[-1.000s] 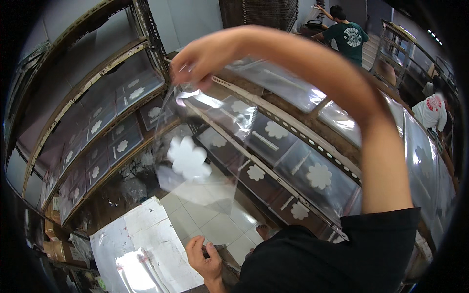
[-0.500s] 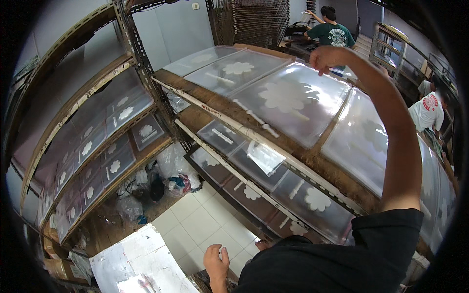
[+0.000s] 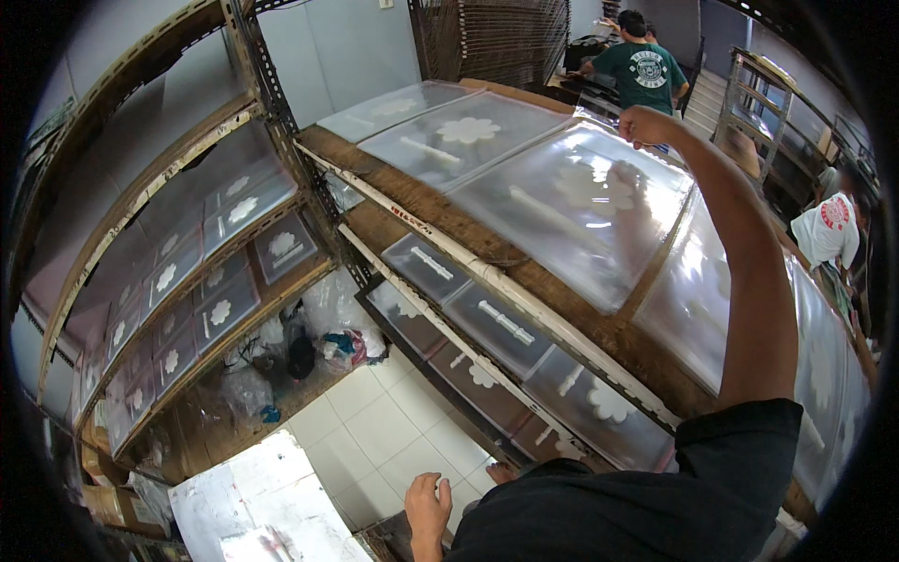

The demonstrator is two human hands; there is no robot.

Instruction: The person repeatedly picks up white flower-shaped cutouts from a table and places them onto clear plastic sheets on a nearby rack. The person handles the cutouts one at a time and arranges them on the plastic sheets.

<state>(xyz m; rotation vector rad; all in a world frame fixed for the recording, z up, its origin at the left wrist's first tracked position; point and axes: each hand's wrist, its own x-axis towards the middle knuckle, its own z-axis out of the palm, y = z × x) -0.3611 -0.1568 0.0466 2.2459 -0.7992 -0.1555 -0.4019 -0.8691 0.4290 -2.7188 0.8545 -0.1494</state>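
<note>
My right arm is raised over the top shelf. The fingers of my right hand (image 3: 644, 129) are pinched at the far edge of a clear plastic sheet (image 3: 571, 225). That sheet shines with glare; a pale flower shape and a white strip (image 3: 529, 208) show through it. To its left, another clear sheet (image 3: 459, 131) lies flat with a white flower and strip under it. My left hand (image 3: 428, 506) hangs low by my body, over the tiled floor, fingers loosely bent with nothing in them.
Lower shelves (image 3: 496, 323) hold more clear sheets with white flowers and strips, as does the rack (image 3: 211, 267) at left. A white board (image 3: 253, 496) lies at lower left. Plastic bags (image 3: 323, 314) lie underneath. One person (image 3: 646, 70) stands behind; others are at right.
My right hand has moved slightly right. The sheet's near edge has come toward me, and the sheet now covers the white strip. A bright glossy patch over the shelf below is gone.
</note>
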